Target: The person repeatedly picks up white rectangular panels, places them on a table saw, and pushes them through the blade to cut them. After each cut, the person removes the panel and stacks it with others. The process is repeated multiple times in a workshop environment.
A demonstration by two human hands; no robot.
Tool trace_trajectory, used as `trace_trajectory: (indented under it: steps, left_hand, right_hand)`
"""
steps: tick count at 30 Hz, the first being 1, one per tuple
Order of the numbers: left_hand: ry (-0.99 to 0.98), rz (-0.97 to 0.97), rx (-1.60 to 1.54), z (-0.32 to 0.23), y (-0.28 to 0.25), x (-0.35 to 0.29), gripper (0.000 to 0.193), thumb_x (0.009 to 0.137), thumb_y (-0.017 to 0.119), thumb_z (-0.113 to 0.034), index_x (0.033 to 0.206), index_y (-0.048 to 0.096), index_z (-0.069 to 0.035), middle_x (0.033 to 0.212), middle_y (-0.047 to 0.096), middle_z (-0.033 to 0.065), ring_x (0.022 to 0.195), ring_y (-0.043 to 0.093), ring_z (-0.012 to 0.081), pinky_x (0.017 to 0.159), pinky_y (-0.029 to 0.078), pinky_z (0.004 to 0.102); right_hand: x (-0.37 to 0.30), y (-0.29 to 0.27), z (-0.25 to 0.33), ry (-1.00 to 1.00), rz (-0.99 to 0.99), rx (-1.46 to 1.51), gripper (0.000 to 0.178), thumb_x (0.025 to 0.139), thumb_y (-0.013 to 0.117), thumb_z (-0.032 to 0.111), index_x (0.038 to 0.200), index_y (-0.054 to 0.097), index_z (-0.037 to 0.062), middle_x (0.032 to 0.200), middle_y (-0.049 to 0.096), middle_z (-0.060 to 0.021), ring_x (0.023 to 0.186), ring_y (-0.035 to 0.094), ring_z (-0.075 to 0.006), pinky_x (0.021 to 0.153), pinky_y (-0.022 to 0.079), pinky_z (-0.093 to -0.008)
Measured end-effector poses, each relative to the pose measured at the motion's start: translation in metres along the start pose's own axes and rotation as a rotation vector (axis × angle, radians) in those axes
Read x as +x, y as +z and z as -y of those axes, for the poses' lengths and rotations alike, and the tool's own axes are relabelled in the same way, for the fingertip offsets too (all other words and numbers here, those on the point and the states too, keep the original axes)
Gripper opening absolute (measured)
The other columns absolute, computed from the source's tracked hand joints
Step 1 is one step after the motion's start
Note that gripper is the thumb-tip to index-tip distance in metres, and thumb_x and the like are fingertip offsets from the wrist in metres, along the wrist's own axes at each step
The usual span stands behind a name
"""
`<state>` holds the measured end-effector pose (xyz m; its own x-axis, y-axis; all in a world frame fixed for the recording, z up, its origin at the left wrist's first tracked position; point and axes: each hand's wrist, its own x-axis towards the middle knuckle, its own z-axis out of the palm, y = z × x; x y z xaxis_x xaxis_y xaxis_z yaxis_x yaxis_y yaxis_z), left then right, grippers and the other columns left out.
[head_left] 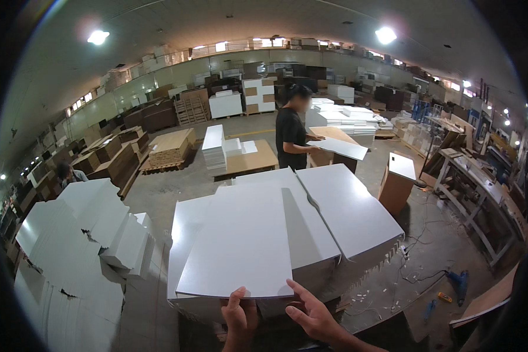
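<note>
A large white panel (240,240) lies slightly askew on top of a stack of similar white panels (314,234). At its near edge my left hand (240,317) is closed on the board, the thumb on the upper face and the fingers beneath, mostly hidden. My right hand (312,317) is at the near right corner. Its index finger stretches along the panel's side edge and the thumb stands apart from it. The remaining right fingers are partly hidden.
A second white panel stack (352,211) adjoins on the right; tall white stacks (70,258) fill the left. Beyond, a person in black (292,132) handles a white board (337,146). A blue power tool (459,286) and its cable lie on the floor near a workbench (481,188).
</note>
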<state>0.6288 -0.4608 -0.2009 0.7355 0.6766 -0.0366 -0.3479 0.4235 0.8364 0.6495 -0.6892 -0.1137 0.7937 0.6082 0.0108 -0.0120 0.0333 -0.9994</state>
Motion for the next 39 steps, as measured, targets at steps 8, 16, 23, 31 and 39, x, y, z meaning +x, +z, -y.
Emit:
trace_trajectory:
  steps: [8,16,23,31,39]
  left_hand:
    - [-0.240,-0.119,-0.120,0.023,0.085,-0.019,0.018,0.099,0.080,-0.003,0.116,0.073,-0.003,0.108,0.074,0.0071,0.097,0.074,0.0200,0.087,0.063,0.0340]
    - [-0.218,-0.004,-0.081,0.038,0.157,-0.008,0.038,0.104,0.079,-0.015,0.134,0.065,0.004,0.101,0.078,0.0137,0.099,0.079,0.0250,0.082,0.067,0.0402]
    - [-0.960,0.654,0.401,-0.033,0.121,-0.001,0.056,0.113,0.073,-0.026,0.154,0.057,0.007,0.135,0.077,0.0242,0.110,0.079,0.0278,0.092,0.063,0.0352]
    - [0.258,0.451,1.598,-0.060,0.071,0.039,0.105,0.091,0.089,-0.058,0.167,0.047,0.001,0.170,0.049,0.0301,0.157,0.049,0.0417,0.127,0.042,0.0532]
    - [0.174,0.542,1.818,-0.046,0.065,0.069,0.096,0.090,0.090,-0.045,0.167,0.048,-0.003,0.166,0.055,0.0312,0.133,0.073,0.0413,0.110,0.059,0.0454]
  right_hand:
    - [0.014,-0.088,-0.007,-0.037,-0.076,-0.085,0.070,0.111,0.070,0.015,0.174,0.042,0.0017,0.147,0.066,-0.0138,0.126,0.065,-0.0171,0.112,0.053,-0.0339]
    - [0.047,-0.167,0.007,-0.089,-0.062,-0.224,0.061,0.113,0.069,0.021,0.167,0.051,-0.0008,0.159,0.062,-0.0267,0.146,0.060,-0.0359,0.125,0.045,-0.0437]
    - [0.054,-0.209,0.028,-0.188,-0.131,-0.851,0.051,0.097,0.083,0.017,0.146,0.073,0.0089,0.092,0.070,-0.0117,0.090,0.068,-0.0312,0.090,0.055,-0.0467]
    - [0.072,-0.186,-0.004,-0.078,-0.183,-1.256,0.084,0.082,0.096,0.030,0.153,0.063,0.0013,0.153,0.056,-0.0131,0.150,0.039,-0.0358,0.127,0.025,-0.0555]
    - [0.095,-0.176,-0.022,-0.080,-0.184,-1.428,0.081,0.083,0.091,0.021,0.155,0.059,0.0031,0.158,0.062,-0.0111,0.161,0.040,-0.0354,0.133,0.017,-0.0598]
